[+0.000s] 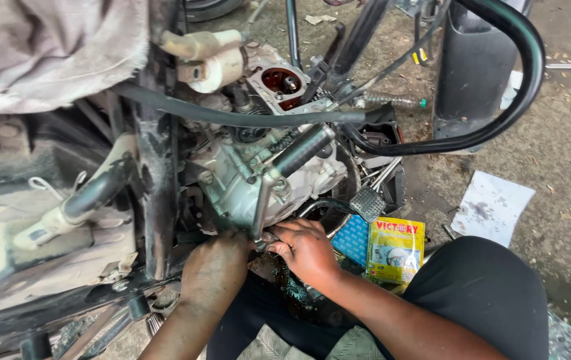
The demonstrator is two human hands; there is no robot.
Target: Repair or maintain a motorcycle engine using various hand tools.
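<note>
A motorcycle engine (259, 173) with grey casing sits in the frame in front of me. Its top is open, and a round cavity (283, 81) shows there. My left hand (215, 267) presses against the lower edge of the casing; its fingers are hidden under the engine. My right hand (304, 248) is curled at the base of the metal kick-start lever (263, 200), fingers closed around something small that I cannot make out. The lever rises to a ribbed black rubber grip (302, 150).
A black curved crash bar (499, 100) arches over the right side. A yellow packet (395, 250) and a blue packet (352, 239) lie on the ground by my knee (479, 293). A white paper (492, 207) lies on the concrete. A foot pedal (367, 203) sticks out nearby.
</note>
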